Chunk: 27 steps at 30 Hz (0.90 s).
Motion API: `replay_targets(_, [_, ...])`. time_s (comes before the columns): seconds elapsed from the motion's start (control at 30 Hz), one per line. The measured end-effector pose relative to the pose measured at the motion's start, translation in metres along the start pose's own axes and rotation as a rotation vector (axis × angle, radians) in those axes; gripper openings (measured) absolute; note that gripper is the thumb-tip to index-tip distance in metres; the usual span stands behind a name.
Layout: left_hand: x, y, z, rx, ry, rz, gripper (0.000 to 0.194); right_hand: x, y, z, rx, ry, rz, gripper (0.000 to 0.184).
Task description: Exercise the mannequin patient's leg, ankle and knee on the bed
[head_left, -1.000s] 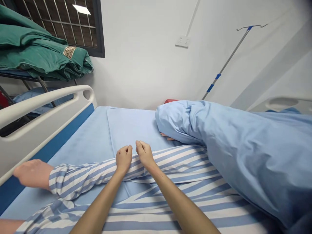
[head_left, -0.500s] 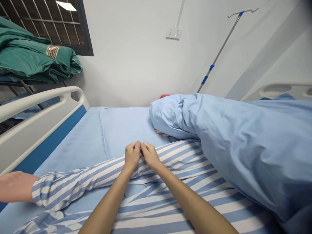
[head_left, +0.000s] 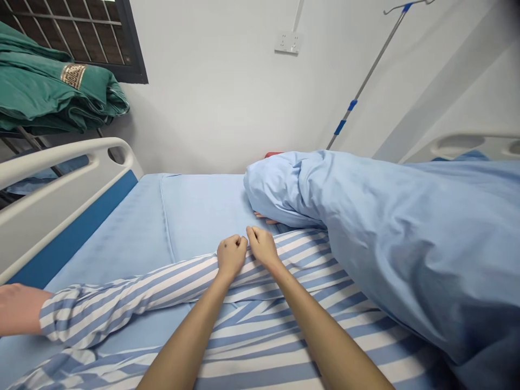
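Left hand (head_left: 232, 253) and right hand (head_left: 262, 246) curled into fists, just beside each other with a thin gap, both over the middle of the striped leg (head_left: 170, 283) — can't tell if cloth is pinched. Leg lies across the blue sheet (head_left: 203, 203), its bare foot (head_left: 22, 310) at the left edge of view. Second striped leg (head_left: 252, 374) on the leg's near side. Blue quilt (head_left: 385, 227) covers the leg's right end; fingertips (head_left: 266, 218) poke out beneath it, on the leg's far side. Bed rail (head_left: 52, 203) past the leg's foot end — IV pole (head_left: 368, 76) beyond its far side.
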State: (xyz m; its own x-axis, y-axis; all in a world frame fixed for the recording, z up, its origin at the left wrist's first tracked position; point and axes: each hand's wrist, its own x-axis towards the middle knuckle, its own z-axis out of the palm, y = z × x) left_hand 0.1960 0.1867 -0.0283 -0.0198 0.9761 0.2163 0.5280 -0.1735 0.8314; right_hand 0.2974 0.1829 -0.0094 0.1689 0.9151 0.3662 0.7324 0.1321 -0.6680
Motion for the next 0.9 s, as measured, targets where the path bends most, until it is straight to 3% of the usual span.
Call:
replay_targets(0.17, [-0.001,-0.005,-0.007,-0.014,-0.057,0.046,0.033,-0.003,0.004,0.008,-0.184,-0.025,-0.015,0.04])
replay_targets(0.27, [-0.002,-0.019,-0.029,-0.008,0.002,0.011,0.033,-0.004,0.0,0.007,-0.213,-0.029,-0.037,0.042])
replay_targets(0.37, [-0.008,-0.047,-0.074,0.043,0.12,-0.051,0.032,-0.005,-0.002,0.005,-0.261,-0.03,-0.041,0.044])
replay_targets(0.5, [-0.024,-0.097,-0.159,0.127,0.221,-0.116,0.033,-0.009,-0.008,0.006,-0.438,-0.061,-0.025,0.043])
replay_targets(0.6, [-0.039,-0.13,-0.212,0.33,0.23,-0.139,0.032,-0.016,-0.024,0.019,-0.613,-0.129,-0.025,0.038])
replay_targets(0.73, [-0.052,-0.153,-0.246,0.557,0.097,-0.088,0.029,-0.035,-0.078,0.071,-0.523,-0.273,-0.088,0.037])
replay_targets(0.9, [-0.05,-0.164,-0.254,0.459,0.132,-0.067,0.025,-0.067,-0.193,0.153,0.092,-0.402,-0.34,0.038])
